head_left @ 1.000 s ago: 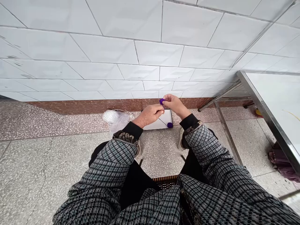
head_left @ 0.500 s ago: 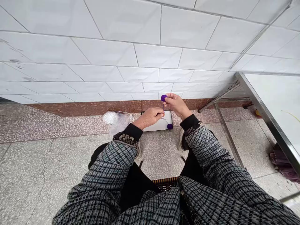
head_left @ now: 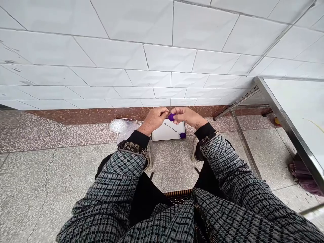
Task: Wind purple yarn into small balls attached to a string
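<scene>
My right hand [head_left: 186,116] pinches a small purple piece of yarn work [head_left: 171,117] between thumb and fingers. Close to its left, my left hand [head_left: 155,118] is closed in a pinch at a thin strand by the piece; whether it also grips a small tool is too small to tell. Below both hands a white shallow tray [head_left: 164,134] with a dark rim lies on the floor. A purple yarn ball [head_left: 182,135] rests in its right corner, and a wavy strand [head_left: 172,127] runs from the ball up toward my left hand.
White yarn in a clear plastic bag [head_left: 121,128] lies on the floor left of the tray. A tiled wall [head_left: 152,79] rises just beyond. At the right stands a metal-framed table [head_left: 280,118], with a dark purple bundle [head_left: 305,175] beneath it. My shoes flank the tray.
My right hand has lowered the purple piece and brought it left, level with my left hand. My left hand has shifted left and slightly up. More of the strand over the tray shows.
</scene>
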`<state>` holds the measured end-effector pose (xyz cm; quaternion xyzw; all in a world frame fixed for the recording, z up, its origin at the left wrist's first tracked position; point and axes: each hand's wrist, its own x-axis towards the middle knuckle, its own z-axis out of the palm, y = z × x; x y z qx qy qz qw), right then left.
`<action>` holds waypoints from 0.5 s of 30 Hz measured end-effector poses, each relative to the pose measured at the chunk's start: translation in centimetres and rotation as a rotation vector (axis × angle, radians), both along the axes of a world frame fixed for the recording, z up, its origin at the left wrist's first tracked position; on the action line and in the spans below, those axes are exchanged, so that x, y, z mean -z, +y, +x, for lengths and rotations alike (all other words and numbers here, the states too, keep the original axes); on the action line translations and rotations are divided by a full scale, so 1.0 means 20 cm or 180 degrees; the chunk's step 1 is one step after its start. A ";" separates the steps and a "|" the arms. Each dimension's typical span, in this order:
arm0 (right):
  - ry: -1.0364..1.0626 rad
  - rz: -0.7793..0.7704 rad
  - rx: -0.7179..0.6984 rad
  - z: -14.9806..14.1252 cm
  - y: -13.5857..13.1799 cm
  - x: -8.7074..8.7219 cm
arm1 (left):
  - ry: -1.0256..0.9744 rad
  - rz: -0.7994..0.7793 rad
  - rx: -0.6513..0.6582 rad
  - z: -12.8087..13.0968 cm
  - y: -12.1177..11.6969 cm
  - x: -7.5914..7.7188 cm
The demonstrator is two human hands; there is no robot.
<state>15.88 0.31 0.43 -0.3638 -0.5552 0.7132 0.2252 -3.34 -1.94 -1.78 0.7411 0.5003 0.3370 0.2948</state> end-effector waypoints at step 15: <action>-0.1279 0.1168 0.0824 -0.02 0.02 0.04 | 0.0101 0.0200 0.0516 0.05 -0.04 -0.03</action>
